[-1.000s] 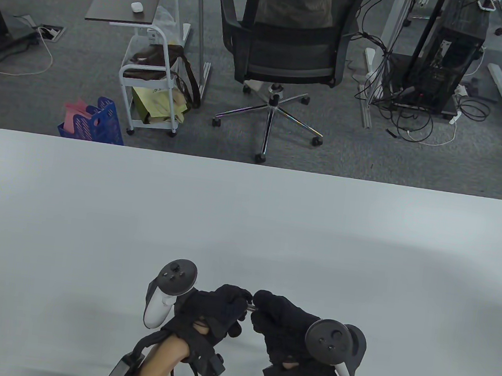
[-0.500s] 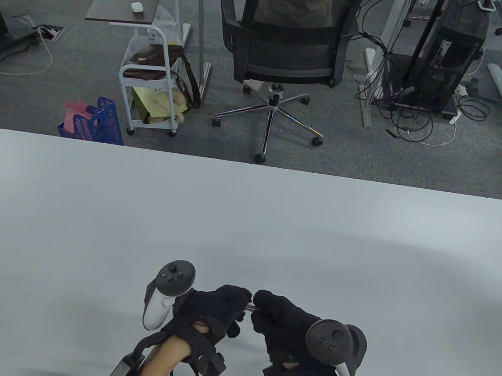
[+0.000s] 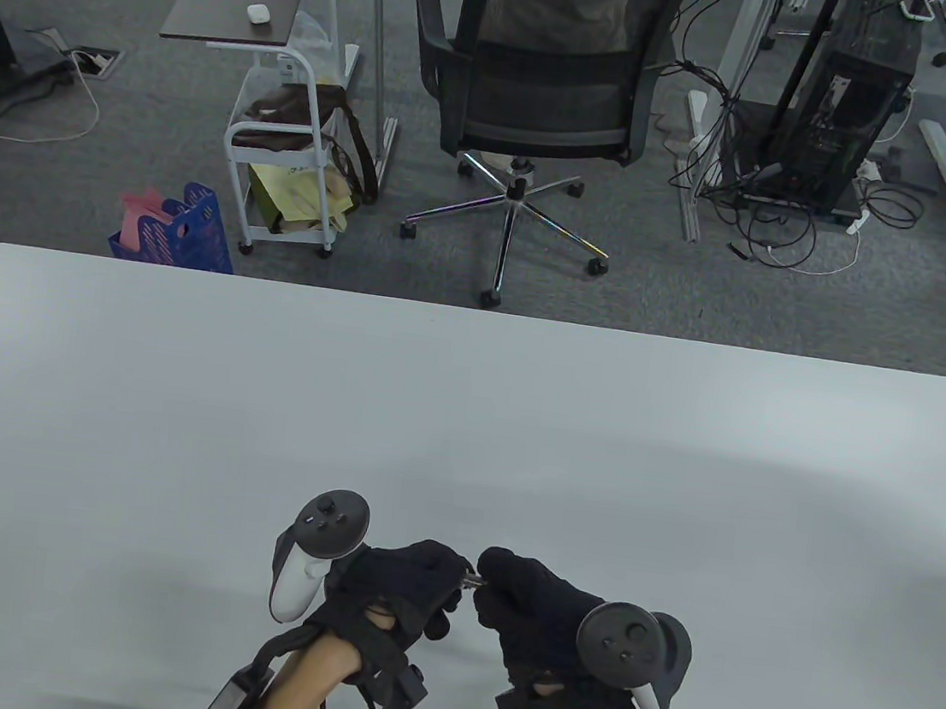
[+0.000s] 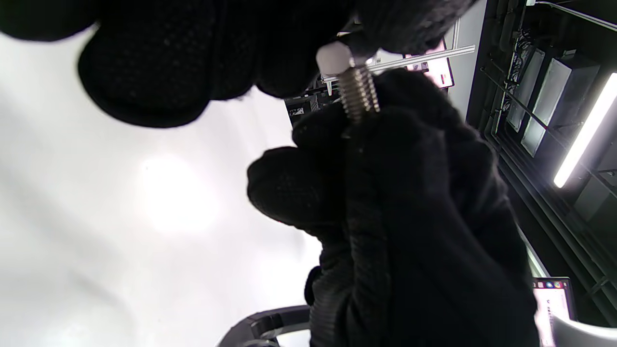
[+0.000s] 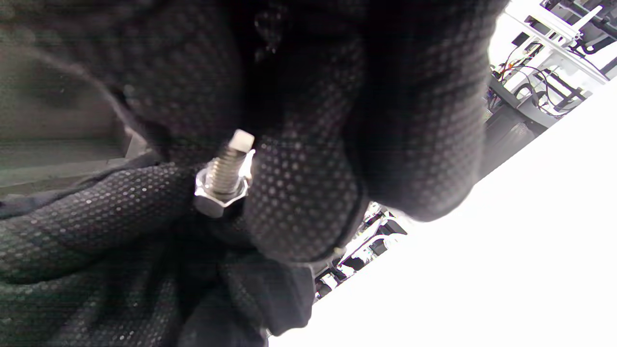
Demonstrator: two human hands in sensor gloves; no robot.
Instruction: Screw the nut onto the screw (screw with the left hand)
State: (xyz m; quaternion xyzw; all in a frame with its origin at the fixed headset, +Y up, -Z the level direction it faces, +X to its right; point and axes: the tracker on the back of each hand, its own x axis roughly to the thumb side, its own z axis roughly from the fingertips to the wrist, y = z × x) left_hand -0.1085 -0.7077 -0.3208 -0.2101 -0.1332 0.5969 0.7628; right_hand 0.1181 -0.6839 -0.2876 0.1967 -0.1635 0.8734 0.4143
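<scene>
Showing only as a short bright sliver in the table view, the screw (image 3: 472, 579) lies between the fingertips of both hands, above the near middle of the table (image 3: 172, 421); its thread and ends cannot be made out there.

- Screw, left wrist view (image 4: 357, 94): threaded shaft plain, one end sunk in the right hand's (image 4: 409, 217) glove, the other meeting a pale hexagonal piece, the nut (image 4: 332, 58), partly covered by fingers.
- Nut, right wrist view (image 5: 219, 193): metal hexagon seated on the thread, with a stretch of bare thread and the screw's flat tip (image 5: 231, 159) standing beyond it. Gloved fingers press round it; which hand each belongs to is hard to tell.
- Left hand (image 3: 401, 591): fingers curled, tips pinching at the nut end; grip itself hidden from above.
- Right hand (image 3: 531, 616): fingers closed, gripping the screw's other end; the head is buried in the glove.
- Trackers: one on each hand's back, left (image 3: 310, 554), right (image 3: 631, 645).
- Wrists cut off at the table view's bottom edge.
</scene>
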